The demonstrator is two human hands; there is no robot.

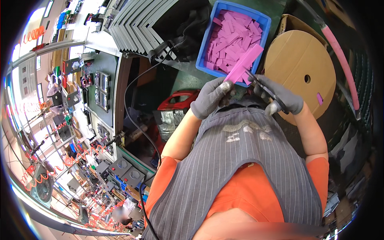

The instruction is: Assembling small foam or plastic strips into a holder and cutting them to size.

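My left hand (212, 97), in a grey glove, is closed on the lower end of a flat pink strip (246, 63) that slants up to the right. In my gloved right hand (285, 96) is a pair of scissors (264, 86) with dark handles. The blades reach the right edge of the strip; whether they are closed on it I cannot tell. Just beyond both hands sits a blue plastic bin (203, 45) holding many cut pink pieces (228, 36). The strip's far end overlaps the bin's near right corner from above.
A large round cardboard spool (294, 60) stands right of the bin, with a small pink piece (320, 98) on it. Farther right curves a pink tube (341, 64). Stacked grey metal profiles (138, 30) lie at upper left. A black cable (127, 98) hangs beside the workbench (108, 60).
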